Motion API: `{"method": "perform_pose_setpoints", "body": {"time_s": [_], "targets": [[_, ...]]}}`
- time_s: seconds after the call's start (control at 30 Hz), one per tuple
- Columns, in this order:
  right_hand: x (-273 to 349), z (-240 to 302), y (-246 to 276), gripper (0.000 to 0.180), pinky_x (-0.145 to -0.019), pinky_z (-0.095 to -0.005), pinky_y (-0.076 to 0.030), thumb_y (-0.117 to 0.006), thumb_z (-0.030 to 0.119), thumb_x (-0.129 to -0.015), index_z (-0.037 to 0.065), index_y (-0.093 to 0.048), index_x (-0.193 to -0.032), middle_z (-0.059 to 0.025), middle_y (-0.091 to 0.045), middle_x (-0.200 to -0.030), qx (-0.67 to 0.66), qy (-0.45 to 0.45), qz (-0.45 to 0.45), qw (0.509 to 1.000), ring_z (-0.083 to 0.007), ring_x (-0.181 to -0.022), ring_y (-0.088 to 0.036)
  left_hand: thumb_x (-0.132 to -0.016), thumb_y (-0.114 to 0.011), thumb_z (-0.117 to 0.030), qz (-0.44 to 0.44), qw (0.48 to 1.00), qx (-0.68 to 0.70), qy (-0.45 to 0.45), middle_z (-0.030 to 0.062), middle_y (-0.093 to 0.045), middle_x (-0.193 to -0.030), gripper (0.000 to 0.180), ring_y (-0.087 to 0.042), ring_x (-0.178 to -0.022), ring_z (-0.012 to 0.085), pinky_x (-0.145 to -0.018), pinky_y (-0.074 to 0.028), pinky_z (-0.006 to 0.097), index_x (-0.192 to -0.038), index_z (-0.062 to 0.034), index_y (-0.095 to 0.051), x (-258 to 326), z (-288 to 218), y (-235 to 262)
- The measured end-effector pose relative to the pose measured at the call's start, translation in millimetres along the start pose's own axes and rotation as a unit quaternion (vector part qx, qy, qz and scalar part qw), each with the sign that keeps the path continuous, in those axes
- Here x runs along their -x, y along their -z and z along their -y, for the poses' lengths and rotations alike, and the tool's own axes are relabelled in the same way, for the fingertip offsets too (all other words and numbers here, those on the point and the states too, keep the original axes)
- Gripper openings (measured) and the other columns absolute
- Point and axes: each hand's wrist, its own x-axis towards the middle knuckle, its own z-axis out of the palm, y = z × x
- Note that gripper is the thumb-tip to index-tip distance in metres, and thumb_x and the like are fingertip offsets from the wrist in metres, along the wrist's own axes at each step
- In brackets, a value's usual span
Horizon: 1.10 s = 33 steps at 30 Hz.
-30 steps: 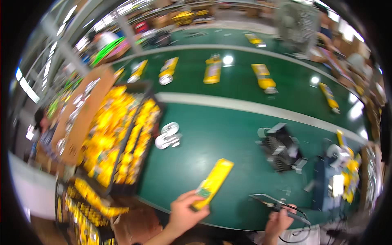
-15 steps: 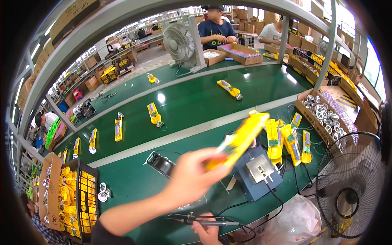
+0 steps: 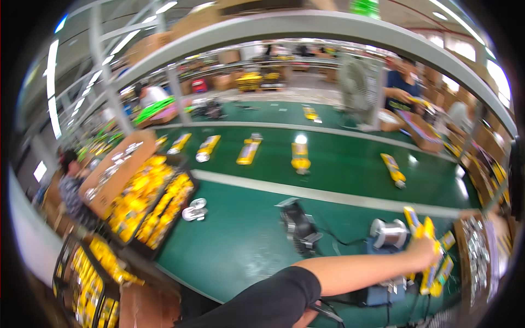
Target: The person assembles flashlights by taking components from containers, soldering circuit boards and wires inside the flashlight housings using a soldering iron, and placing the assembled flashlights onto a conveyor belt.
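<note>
My left hand (image 3: 422, 254) reaches far right across the bench, its fingers round a yellow plastic housing (image 3: 429, 227), blurred by motion. Several similar yellow housings (image 3: 445, 270) with wires lie beside and under that hand. My right hand (image 3: 307, 317) shows only in part at the lower edge, mostly covered by my left forearm. A dark, thin soldering iron (image 3: 331, 312) sticks out from it. Close to my left wrist, a spool of solder wire (image 3: 389, 233) stands by a blue soldering station (image 3: 380, 295).
A small black fan-like device (image 3: 298, 227) stands mid-bench. Yellow housings (image 3: 250, 150) lie along the green belt (image 3: 339, 158). Crates of yellow parts (image 3: 180, 188) and round silver pieces (image 3: 195, 210) are at left. A carton of silver parts (image 3: 474, 251) stands at right. A co-worker (image 3: 402, 87) sits across.
My left hand has carried the yellow housing right to the group of housings. The view has swung left, bringing the crates further in. My left forearm now covers most of my right hand.
</note>
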Motion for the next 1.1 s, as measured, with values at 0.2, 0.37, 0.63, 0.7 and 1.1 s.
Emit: {"method": "perform_pose_setpoints", "body": {"time_s": [0.2,0.37,0.63,0.7,1.1], "targets": [[-1.8,21.3,-16.5,0.02,-0.043,-0.0196,-0.033,-0.052,0.006,-0.076,0.001,-0.043,-0.093,-0.0059,-0.048,-0.068,0.081,-0.008,0.017,0.997,-0.0107,-0.048,-0.042,-0.068,-0.058,-0.03,0.141,0.971,0.041,-0.19,0.0201,-0.057,-0.078,0.031,-0.055,-0.077,0.0311,-0.067,-0.043,0.038,-0.084,-0.0032,-0.059,144.9,-27.1,118.1],[1.6,30.3,-26.2,0.011,-0.047,-0.0277,-0.036,-0.052,0.004,-0.074,0.001,-0.048,-0.084,-0.0082,-0.049,-0.069,0.154,-0.022,-0.034,0.987,-0.0185,-0.055,-0.046,-0.074,-0.054,-0.016,0.098,0.99,0.024,-0.101,0.0142,-0.058,-0.078,0.018,-0.057,-0.072,0.0287,-0.064,-0.046,0.036,-0.083,-0.0009,-0.056,290.8,-0.7,269.1],[2.7,34.1,-40.3,0.017,-0.045,-0.0234,-0.034,-0.051,0.013,-0.078,-0.002,-0.043,-0.083,-0.0063,-0.042,-0.063,0.186,-0.027,-0.01,0.982,-0.0137,-0.053,-0.041,-0.074,-0.052,-0.016,-0.229,0.816,-0.394,0.355,0.0144,-0.06,-0.087,0.026,-0.057,-0.083,0.0274,-0.072,-0.045,0.036,-0.097,-0.0046,-0.056,477.5,105.2,530.3],[4.7,33.4,-43.6,0.016,-0.046,-0.0259,-0.034,-0.05,0.012,-0.077,-0.001,-0.042,-0.081,-0.0072,-0.042,-0.063,0.228,-0.028,-0.037,0.973,-0.0153,-0.053,-0.042,-0.072,-0.055,-0.017,-0.194,0.839,-0.39,0.327,0.0147,-0.059,-0.089,0.029,-0.056,-0.085,0.0276,-0.074,-0.045,0.036,-0.098,-0.004,-0.056,496.8,127.8,558.5],[6.6,26.5,-51.7,0.012,-0.047,-0.025,-0.035,-0.051,0.01,-0.076,0.0,-0.043,-0.076,-0.0062,-0.044,-0.063,0.218,0.018,-0.074,0.973,-0.0136,-0.052,-0.042,-0.047,-0.075,-0.024,0.166,0.769,-0.526,0.322,0.0174,-0.046,-0.105,0.081,-0.045,-0.101,0.0306,-0.083,-0.037,0.038,-0.118,-0.0123,-0.037,459.1,217.3,556.2]]}}
